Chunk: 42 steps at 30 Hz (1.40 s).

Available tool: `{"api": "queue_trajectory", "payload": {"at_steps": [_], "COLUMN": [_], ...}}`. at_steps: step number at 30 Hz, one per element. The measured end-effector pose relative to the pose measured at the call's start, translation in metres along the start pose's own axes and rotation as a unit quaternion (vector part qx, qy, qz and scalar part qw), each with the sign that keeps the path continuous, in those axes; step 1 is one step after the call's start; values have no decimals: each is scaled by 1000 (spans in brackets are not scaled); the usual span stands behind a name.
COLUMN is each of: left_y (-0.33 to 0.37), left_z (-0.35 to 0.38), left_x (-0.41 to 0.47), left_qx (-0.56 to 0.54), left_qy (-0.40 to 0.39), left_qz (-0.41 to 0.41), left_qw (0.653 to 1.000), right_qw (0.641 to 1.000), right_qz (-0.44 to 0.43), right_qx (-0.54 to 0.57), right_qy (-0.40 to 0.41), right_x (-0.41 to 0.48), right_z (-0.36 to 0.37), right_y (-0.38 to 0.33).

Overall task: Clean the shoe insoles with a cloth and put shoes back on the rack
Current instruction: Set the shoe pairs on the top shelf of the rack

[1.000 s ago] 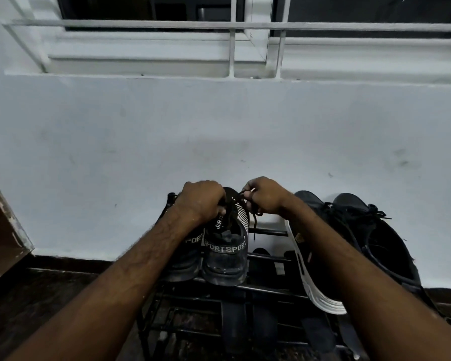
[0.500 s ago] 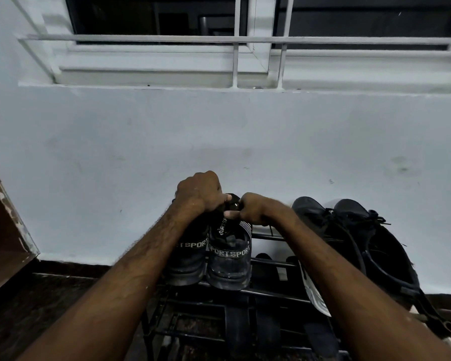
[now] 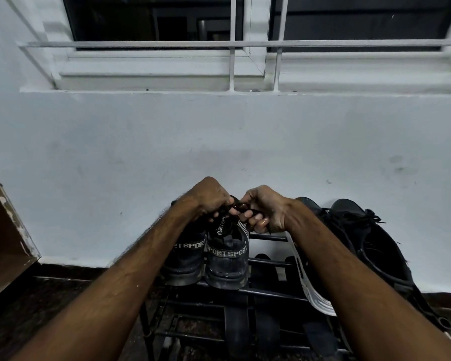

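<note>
Two dark sport shoes stand heel-out side by side on the top bars of a black metal rack (image 3: 267,293). The right sport shoe (image 3: 228,259) shows "SPORT" lettering on its heel band; the left sport shoe (image 3: 186,259) is partly behind my left forearm. My left hand (image 3: 211,198) and my right hand (image 3: 264,208) meet above the right shoe's opening, both pinching its dark laces (image 3: 241,205) by the tongue. No cloth is in view.
A white-soled black shoe (image 3: 310,290) leans on the rack right of the pair, with two more black shoes (image 3: 362,230) beyond it against the white wall. Sandals lie on lower bars. A wooden cabinet edge (image 3: 13,230) stands at the left; a barred window is above.
My hands have drawn closer together over the right sport shoe and now both hold its laces. The camera has tilted upward a little, so more window shows.
</note>
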State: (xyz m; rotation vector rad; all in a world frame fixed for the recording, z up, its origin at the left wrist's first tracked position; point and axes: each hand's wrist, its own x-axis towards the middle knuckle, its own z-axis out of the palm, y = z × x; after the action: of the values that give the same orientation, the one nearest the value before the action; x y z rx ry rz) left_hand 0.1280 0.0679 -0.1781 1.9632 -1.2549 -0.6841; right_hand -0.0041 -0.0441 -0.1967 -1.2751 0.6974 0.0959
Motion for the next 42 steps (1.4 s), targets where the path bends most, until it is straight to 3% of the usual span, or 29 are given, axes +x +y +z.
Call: {"api": "queue_trajectory", "payload": {"at_steps": [3,6,8,10,11,15,18,22,24,26,30,35,37,39,40,42], "left_y": [14,23,20,11,8,-6,-14,-22,-18,-11,-8,-11,-10,-7,-6,-5], "left_z": [-3,-9,-18,-27,-28,7,24,32,30,20,2,-6,-7,-6,-5,-4], "left_x": [-7,-12,-10,-6,-7,-13,-15,-15,-16,-18,-18,-12,-10,-9,-8,-8], "left_qx": [100,134,130,200,252,446,547,602,589,538,448,378,367,370,372,379], "left_qy": [-91,-129,-89,14,35,-57,-20,34,53,92,130,131,129,128,128,130], "left_qz": [40,84,122,148,138,101,137,153,162,145,87,58,57,63,67,72], "left_qw": [990,979,980,969,957,887,826,783,790,825,880,915,919,918,917,913], "right_qw": [1000,993,989,984,978,970,958,941,961,986,991,988,983,963,934,831], "right_qz": [-4,-24,-16,1,7,-3,-46,-120,-123,-106,-100,-80,-66,-69,-84,-111], "right_qx": [15,-73,-96,-115,-133,-148,-130,-142,-115,-53,-86,-100,-162,-261,-347,-535], "right_qy": [0,89,112,139,161,194,250,282,220,119,-13,-83,-61,-12,22,100], "right_x": [1,8,9,5,3,-2,-5,-6,-11,-21,-27,-25,-23,-17,-14,-2], "right_z": [1,-1,-4,-8,-9,-4,4,9,15,19,20,15,19,31,39,51], "right_y": [4,7,8,9,9,5,-5,-12,-19,-24,-17,-7,-6,-4,-3,-1]}}
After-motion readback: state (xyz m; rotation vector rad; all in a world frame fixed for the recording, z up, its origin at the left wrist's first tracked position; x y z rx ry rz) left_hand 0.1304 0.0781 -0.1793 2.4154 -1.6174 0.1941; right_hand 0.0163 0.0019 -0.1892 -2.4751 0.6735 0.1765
